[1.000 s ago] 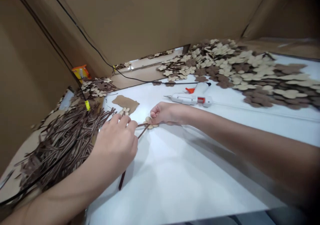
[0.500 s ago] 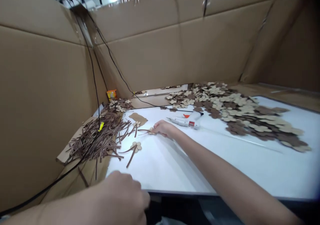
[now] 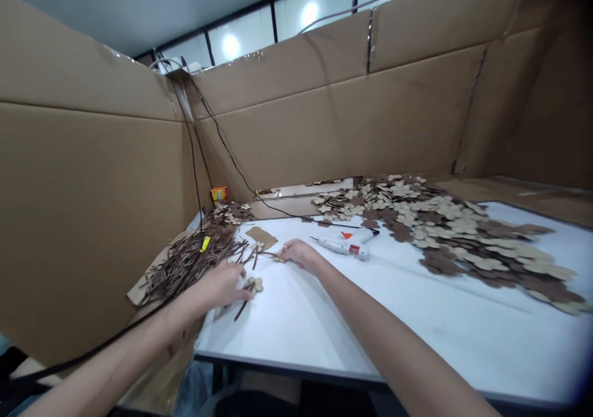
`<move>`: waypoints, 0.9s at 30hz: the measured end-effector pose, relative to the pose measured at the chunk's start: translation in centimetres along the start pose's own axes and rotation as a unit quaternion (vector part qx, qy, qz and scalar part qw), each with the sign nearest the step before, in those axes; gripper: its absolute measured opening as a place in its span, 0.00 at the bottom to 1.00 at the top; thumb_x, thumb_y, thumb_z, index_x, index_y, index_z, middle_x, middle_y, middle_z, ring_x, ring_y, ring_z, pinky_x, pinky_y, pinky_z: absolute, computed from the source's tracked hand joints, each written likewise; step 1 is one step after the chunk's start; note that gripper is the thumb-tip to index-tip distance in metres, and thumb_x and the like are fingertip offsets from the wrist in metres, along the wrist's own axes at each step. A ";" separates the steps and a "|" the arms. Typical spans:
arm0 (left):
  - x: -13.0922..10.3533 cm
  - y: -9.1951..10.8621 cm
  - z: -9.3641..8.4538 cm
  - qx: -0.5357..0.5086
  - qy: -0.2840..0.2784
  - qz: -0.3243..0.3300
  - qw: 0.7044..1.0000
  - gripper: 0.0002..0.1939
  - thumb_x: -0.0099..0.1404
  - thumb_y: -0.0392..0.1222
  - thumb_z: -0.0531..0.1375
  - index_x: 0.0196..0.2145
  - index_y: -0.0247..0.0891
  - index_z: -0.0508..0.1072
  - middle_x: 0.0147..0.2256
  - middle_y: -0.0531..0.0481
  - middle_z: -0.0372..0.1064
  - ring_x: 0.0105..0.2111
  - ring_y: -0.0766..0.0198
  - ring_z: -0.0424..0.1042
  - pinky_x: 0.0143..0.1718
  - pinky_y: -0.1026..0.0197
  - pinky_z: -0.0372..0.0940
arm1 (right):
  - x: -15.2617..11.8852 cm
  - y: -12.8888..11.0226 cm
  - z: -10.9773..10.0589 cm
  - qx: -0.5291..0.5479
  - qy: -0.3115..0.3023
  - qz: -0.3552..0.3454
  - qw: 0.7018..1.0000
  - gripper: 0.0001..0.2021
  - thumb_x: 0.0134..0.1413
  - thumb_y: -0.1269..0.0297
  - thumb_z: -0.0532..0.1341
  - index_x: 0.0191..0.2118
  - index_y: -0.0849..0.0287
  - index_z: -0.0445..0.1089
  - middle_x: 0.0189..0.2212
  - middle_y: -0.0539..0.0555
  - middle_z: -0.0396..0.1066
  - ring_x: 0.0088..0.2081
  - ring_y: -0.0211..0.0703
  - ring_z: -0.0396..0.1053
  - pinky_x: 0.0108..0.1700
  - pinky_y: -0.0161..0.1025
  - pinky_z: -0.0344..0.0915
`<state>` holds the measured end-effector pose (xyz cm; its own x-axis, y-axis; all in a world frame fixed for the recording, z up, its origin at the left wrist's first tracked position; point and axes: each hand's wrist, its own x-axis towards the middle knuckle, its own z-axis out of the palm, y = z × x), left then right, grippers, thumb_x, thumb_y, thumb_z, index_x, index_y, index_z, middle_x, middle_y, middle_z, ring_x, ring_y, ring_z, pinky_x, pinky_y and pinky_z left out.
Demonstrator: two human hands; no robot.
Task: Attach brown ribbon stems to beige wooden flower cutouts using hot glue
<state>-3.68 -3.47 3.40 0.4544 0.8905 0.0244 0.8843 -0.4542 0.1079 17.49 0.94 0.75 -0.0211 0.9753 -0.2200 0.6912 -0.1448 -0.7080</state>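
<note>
My right hand [image 3: 296, 253] pinches a small beige flower piece [image 3: 278, 256] with brown strips trailing from its left side, just above the white board [image 3: 296, 324]. To the left, my left hand [image 3: 228, 284] reaches over the board with thumb and fingers apart, beside a beige flower [image 3: 257, 285] that has brown strips on it. The thumb is close to that flower; whether it touches cannot be made out. Behind the hands lies another beige flower with strips [image 3: 257, 246], next to a brown scrap [image 3: 262, 237].
A heap of brown strips [image 3: 185, 262] lies on the left. A white glue gun [image 3: 340, 246] rests right of my right hand, its black cable running to the back left. Beige and brown flower pieces [image 3: 430, 219] are piled at the right. Cardboard walls [image 3: 287, 126] surround the board.
My left hand has moved forward from the near edge to the flower on the board. My right hand still holds its flower piece. The camera view has tilted up.
</note>
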 end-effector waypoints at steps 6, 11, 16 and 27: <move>0.6 0.1 2.7 -0.068 -0.037 0.023 0.997 0.14 0.63 0.45 0.57 0.44 0.34 0.68 0.44 0.45 0.67 0.42 0.58 0.68 0.43 0.51 0.64 | -1.4 0.0 -0.6 -0.012 -0.065 0.047 0.997 0.15 0.59 0.61 0.57 0.49 0.60 0.64 0.47 0.56 0.65 0.44 0.45 0.67 0.43 0.47 0.67; 1.4 -1.7 2.6 -0.147 -0.076 0.017 0.986 0.14 0.65 0.44 0.56 0.45 0.33 0.68 0.43 0.47 0.67 0.39 0.59 0.70 0.39 0.53 0.67 | -1.9 0.8 -1.6 -0.011 -0.102 0.038 0.994 0.15 0.58 0.61 0.57 0.49 0.61 0.64 0.47 0.56 0.66 0.43 0.45 0.68 0.42 0.47 0.67; 3.7 -4.2 0.4 -0.212 -0.007 -0.034 0.977 0.15 0.65 0.44 0.56 0.46 0.33 0.68 0.44 0.46 0.67 0.40 0.58 0.69 0.40 0.52 0.67 | -1.7 2.7 -2.0 0.040 -0.157 -0.021 0.987 0.14 0.59 0.61 0.57 0.48 0.61 0.65 0.46 0.55 0.66 0.42 0.44 0.68 0.42 0.46 0.68; 14.3 -7.5 -2.8 -0.298 0.043 -0.195 0.933 0.16 0.65 0.44 0.56 0.48 0.35 0.66 0.47 0.44 0.65 0.42 0.58 0.69 0.41 0.51 0.67 | -1.0 5.8 -1.8 0.230 -0.288 -0.117 0.922 0.22 0.38 0.66 0.66 0.16 0.58 0.47 0.14 0.41 0.57 0.25 0.34 0.66 0.36 0.35 0.61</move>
<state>-4.15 12.79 5.72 0.0777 0.9954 -0.0555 0.7525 -0.0220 0.6582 22.79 -0.62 -1.94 -0.6029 0.7574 -0.2507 0.2423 -0.1256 -0.9620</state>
